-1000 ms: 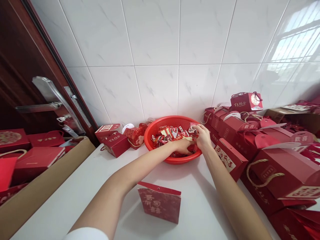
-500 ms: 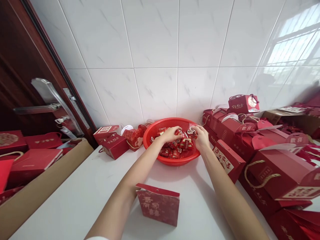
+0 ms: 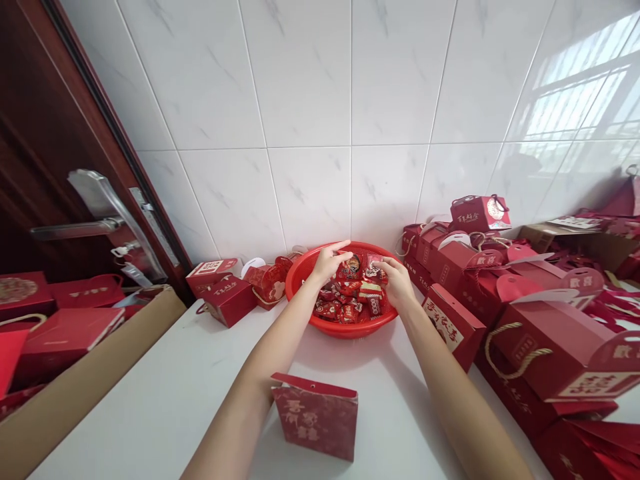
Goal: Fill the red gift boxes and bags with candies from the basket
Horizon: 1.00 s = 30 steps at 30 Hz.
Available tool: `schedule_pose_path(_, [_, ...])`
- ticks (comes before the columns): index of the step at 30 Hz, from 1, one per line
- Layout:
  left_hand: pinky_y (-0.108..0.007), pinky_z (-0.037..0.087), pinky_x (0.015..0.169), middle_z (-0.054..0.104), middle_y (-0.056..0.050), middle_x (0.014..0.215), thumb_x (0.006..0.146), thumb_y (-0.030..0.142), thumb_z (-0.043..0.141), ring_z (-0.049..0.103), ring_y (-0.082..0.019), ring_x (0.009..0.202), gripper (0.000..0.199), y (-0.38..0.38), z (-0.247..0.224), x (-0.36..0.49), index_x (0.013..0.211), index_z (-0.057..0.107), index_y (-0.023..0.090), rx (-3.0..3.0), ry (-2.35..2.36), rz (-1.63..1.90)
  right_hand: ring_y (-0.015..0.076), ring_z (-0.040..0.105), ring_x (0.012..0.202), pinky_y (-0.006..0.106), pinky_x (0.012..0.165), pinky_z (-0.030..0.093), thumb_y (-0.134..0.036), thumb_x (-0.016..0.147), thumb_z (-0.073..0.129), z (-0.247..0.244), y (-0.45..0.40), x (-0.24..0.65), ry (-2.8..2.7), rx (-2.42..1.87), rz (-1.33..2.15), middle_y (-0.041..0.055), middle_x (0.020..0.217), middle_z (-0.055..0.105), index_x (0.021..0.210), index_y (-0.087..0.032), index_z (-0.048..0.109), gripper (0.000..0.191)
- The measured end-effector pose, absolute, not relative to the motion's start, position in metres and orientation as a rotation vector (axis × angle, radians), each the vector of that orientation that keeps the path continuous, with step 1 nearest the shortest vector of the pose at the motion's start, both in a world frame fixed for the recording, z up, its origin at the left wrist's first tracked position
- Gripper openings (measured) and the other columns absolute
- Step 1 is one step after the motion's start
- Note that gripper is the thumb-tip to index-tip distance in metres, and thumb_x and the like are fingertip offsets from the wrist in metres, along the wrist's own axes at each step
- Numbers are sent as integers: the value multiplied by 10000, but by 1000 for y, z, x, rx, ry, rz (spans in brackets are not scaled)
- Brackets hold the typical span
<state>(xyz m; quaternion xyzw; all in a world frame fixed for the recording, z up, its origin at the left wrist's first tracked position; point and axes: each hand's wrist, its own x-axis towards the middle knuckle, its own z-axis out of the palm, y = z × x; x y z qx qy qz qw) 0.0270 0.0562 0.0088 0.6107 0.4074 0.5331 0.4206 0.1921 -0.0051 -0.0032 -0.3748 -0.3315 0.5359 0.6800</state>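
Note:
A red plastic basket (image 3: 350,331) full of red-wrapped candies (image 3: 345,310) stands by the wall. Over its left side is my left hand (image 3: 327,263), fingers stretched out and apart beside a dark-patterned red packet (image 3: 350,268); nothing shows in its grasp. My right hand (image 3: 399,280) reaches in from the right, its thumb and fingertips closed on the edge of a small red-and-white candy packet (image 3: 373,268). Between my forearms, a red paper gift box (image 3: 317,420) with pale characters stands upright on the white table (image 3: 240,393).
Red gift boxes (image 3: 545,347), some with rope handles, are piled along the right. Several small boxes (image 3: 230,300) sit left of the basket. A cardboard carton (image 3: 100,373) of red boxes lies at the left, below a door handle (image 3: 95,213). White tiles (image 3: 310,193) rise behind.
My left hand's fingers have straightened and spread. The right hand has shifted slightly left with a packet at its fingertips. The view has tilted slightly.

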Motion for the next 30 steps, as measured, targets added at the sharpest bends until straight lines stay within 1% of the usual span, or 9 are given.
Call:
schedule_pose_path(3, [-391,450,1043,760,-74,1113,599,293,833,647,-268,1131,435,56,11,27,1018,776,190,1445,936,1428,144,596,642,272,581,498,-269,440,806,-6,-3,192,-725,-838,1184,-13,694,672,733,-191,656,339])
schedule_pose_path(5, [-389,447,1046,762,-73,1103,577,294,847,640,-270,1146,426,55,12,27,983,775,188,1361,884,1472,156,611,675,281,603,507,-274,443,825,-9,-1,192,-717,-824,1158,-7,731,686,758,-198,659,365])
schedule_pose_path(8, [-394,484,985,775,-61,981,558,291,860,690,-251,1004,446,54,15,28,977,761,175,1218,821,1462,172,624,701,290,615,507,-291,441,854,-12,1,193,-745,-812,1141,13,787,706,773,-201,660,396])
schedule_pose_path(11, [-370,510,917,761,-33,848,579,251,858,705,-212,865,426,48,20,27,981,745,167,1143,766,1424,181,628,699,300,629,505,-319,442,873,-12,1,194,-803,-804,1145,27,789,710,770,-194,661,410])
schedule_pose_path(14, [-332,521,862,741,-15,776,599,212,857,705,-194,818,380,34,25,23,958,742,166,1090,686,1387,189,631,706,316,666,512,-353,444,890,-11,0,194,-847,-773,1145,24,765,704,762,-194,648,430])
schedule_pose_path(18, [-285,530,738,733,-9,713,559,218,899,707,-188,764,329,5,26,14,847,749,164,1043,645,1330,179,630,718,304,693,503,-386,493,903,-4,-7,190,-982,-723,1143,13,763,695,729,-202,616,415])
schedule_pose_path(20, [-270,524,688,731,-4,696,542,232,916,702,-180,731,317,-11,25,9,804,749,166,1030,650,1311,172,630,735,288,700,495,-389,520,903,3,-14,186,-1072,-702,1143,9,762,687,719,-200,615,398])
schedule_pose_path(23, [-260,521,678,742,-6,726,536,265,927,693,-165,713,300,-33,25,2,753,744,167,979,643,1340,159,619,725,272,689,487,-400,530,905,17,-27,180,-1148,-667,1169,1,750,676,713,-201,616,396])
schedule_pose_path(30, [-231,504,665,725,17,761,519,287,943,663,-127,711,357,-82,51,-15,774,716,179,933,630,1511,133,592,696,252,655,472,-380,588,891,51,-63,176,-1195,-572,1283,1,792,686,806,-200,660,365])
